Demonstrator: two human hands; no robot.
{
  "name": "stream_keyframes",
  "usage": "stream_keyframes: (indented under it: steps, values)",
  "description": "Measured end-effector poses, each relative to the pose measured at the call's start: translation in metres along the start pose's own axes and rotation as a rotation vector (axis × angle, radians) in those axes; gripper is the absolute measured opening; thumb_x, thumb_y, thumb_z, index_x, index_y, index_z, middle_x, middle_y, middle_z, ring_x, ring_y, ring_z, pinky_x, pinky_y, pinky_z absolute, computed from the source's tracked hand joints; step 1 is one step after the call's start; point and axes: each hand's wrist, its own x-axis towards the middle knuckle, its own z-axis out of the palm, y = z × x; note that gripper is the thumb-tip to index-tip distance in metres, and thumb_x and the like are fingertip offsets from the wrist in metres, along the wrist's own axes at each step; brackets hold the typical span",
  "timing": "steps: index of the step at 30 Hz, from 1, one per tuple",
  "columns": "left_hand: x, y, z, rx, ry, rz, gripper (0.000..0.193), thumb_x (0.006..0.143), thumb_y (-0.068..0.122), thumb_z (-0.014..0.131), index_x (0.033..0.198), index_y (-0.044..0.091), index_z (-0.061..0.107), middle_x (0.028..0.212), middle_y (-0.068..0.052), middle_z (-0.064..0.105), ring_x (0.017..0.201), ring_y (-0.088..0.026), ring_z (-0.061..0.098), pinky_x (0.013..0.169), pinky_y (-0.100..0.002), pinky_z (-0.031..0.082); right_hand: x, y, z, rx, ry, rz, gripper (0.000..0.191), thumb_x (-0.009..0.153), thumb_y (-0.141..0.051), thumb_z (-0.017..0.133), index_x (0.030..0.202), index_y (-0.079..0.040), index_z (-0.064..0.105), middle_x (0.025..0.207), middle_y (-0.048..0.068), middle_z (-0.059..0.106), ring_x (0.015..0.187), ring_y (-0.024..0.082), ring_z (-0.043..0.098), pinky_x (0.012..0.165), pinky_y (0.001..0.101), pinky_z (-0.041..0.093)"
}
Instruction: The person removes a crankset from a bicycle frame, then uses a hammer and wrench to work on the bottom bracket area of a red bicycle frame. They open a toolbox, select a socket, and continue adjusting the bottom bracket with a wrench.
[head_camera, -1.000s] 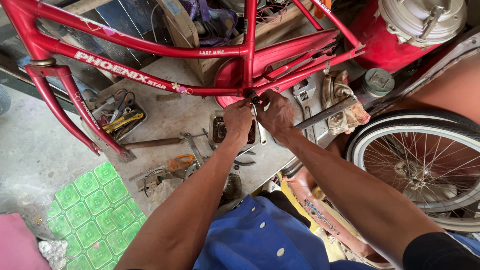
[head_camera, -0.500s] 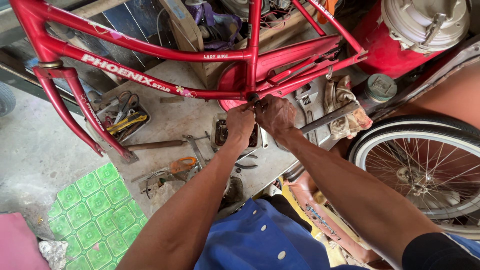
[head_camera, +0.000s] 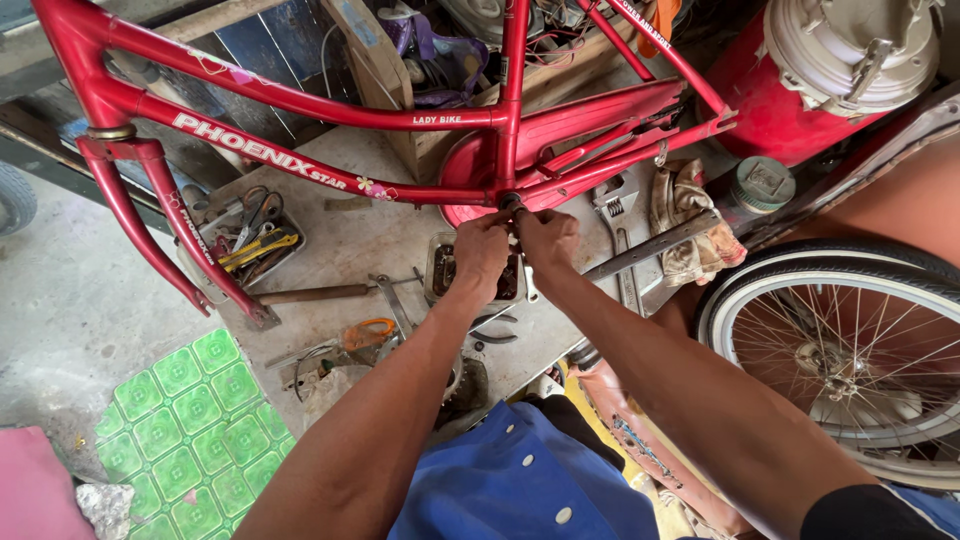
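Note:
A red bicycle frame (head_camera: 300, 100) lies across the top of the view, above a concrete floor. Both of my hands meet at its bottom bracket (head_camera: 511, 204), where the tubes join. My left hand (head_camera: 481, 252) has its fingers closed on a small dark part at the underside of the bracket. My right hand (head_camera: 549, 240) pinches the same spot from the right, touching the left hand. My fingers hide most of that part. My blue shirt (head_camera: 520, 490) fills the bottom middle.
A small tray of greasy parts (head_camera: 442, 275) sits under my hands. To the left lie a tray of hand tools (head_camera: 250, 240), a hammer (head_camera: 310, 293) and orange-handled pliers (head_camera: 365, 330). A bicycle wheel (head_camera: 850, 350) stands at the right, with a wrench (head_camera: 622, 255) and a rag (head_camera: 700, 245) nearby.
Both hands stay closed at the bottom bracket. The view has shifted slightly, so frame and hands sit a little lower in the picture.

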Motion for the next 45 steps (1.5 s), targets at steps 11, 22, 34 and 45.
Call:
stream_keyframes:
  steps: [11,22,34,45]
  values:
    - [0.003,-0.003,0.002,0.099,0.065,0.009,0.032,0.093,0.005,0.057,0.115,0.004,0.079,0.088,-0.008,0.074,0.067,-0.013,0.062,0.064,-0.028,0.05,-0.015,-0.01,-0.034,-0.654,-0.054,-0.72,0.021,0.089,-0.027,0.071,0.089,-0.006,0.074,0.085,0.018,0.075,0.077,0.039,0.072,0.07,0.0495,0.056]
    - [0.005,-0.003,0.001,0.074,0.051,0.005,0.025,0.094,0.008,0.06,0.111,0.0,0.077,0.091,-0.006,0.073,0.072,-0.012,0.065,0.067,-0.027,0.056,-0.012,-0.027,-0.043,-0.922,-0.163,-0.899,0.022,0.098,-0.029,0.059,0.095,-0.012,0.073,0.079,0.016,0.073,0.063,0.036,0.069,0.061,0.0488,0.054]
    - [-0.004,0.0,-0.001,0.294,0.057,0.09,0.037,0.09,0.009,0.056,0.119,0.012,0.079,0.079,-0.007,0.073,0.066,-0.012,0.064,0.062,-0.029,0.049,-0.001,-0.004,-0.026,-0.793,-0.017,-0.695,0.034,0.091,-0.039,0.068,0.08,-0.008,0.078,0.077,0.023,0.072,0.069,0.041,0.071,0.069,0.0493,0.057]
    - [-0.01,0.006,0.001,0.336,0.084,0.075,0.034,0.092,0.014,0.059,0.119,0.013,0.078,0.077,-0.009,0.072,0.061,-0.014,0.059,0.059,-0.033,0.047,-0.002,-0.007,-0.031,-0.698,-0.034,-0.764,0.028,0.086,-0.036,0.074,0.086,-0.008,0.077,0.082,0.019,0.075,0.075,0.04,0.072,0.071,0.0487,0.058]
